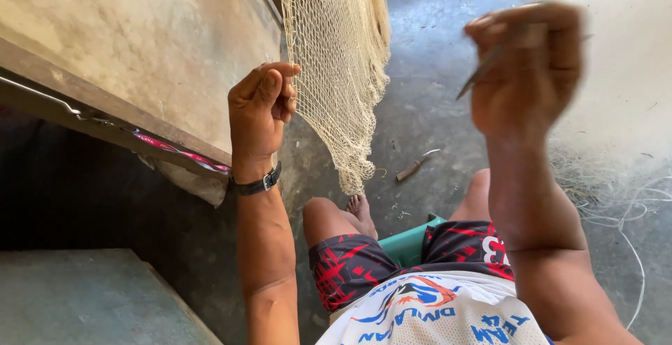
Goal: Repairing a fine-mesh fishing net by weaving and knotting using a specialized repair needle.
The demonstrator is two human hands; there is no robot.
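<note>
The left hand (262, 107) is raised with its fingers curled tight, pinching the edge of a pale fishing net (339, 72) between thumb and forefinger. The net hangs down just to the right of that hand, from the top of the view to a bunched end above the person's bare foot (360, 212). A dark wristwatch (257, 182) sits on the wrist below the hand.

The right hand (528, 72) is lifted well apart from the left one, blurred, with its fingers closed around a thin netting needle (486, 68) whose point slants down and left toward the net. Whether a line runs from the needle to the net cannot be told.

Left of the left hand stands a stained wall (140, 44) with a dark ledge (105, 124) beneath it. Between the two hands, lower down on the concrete floor (427, 100), lies a small knife (414, 166) with a wooden handle. Below the right hand, loose pale line (616, 205) lies tangled on the floor. A green stool (409, 243) shows between the person's knees, under patterned shorts (350, 264).
</note>
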